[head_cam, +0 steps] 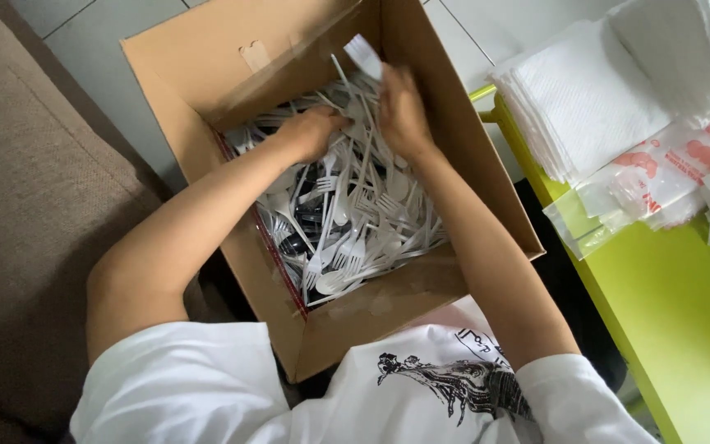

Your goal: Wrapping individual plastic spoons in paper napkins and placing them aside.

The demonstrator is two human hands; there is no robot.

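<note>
1. My left hand (312, 131) is sunk into the white plastic cutlery (355, 222) inside the cardboard box (388, 316), fingers curled under; whether they grip anything I cannot tell.
2. My right hand (402, 111), at the box's far wall, is clamped on a few pieces, one spoon (363, 56) sticking up.
3. The forks and spoons lie loose and tangled, filling the box bottom.
4. Right of the box, a green worktop (684, 312) carries stacked napkins (585, 99) and clear bags (643, 185).

White plastic cutlery heaped in an open cardboard box

Forks and spoons (347, 222) lie tangled at all angles, filling the box (486, 189) bottom, with a few dark pieces among them. One white spoon (365, 54) stands raised near the far wall, bowl up.
</note>
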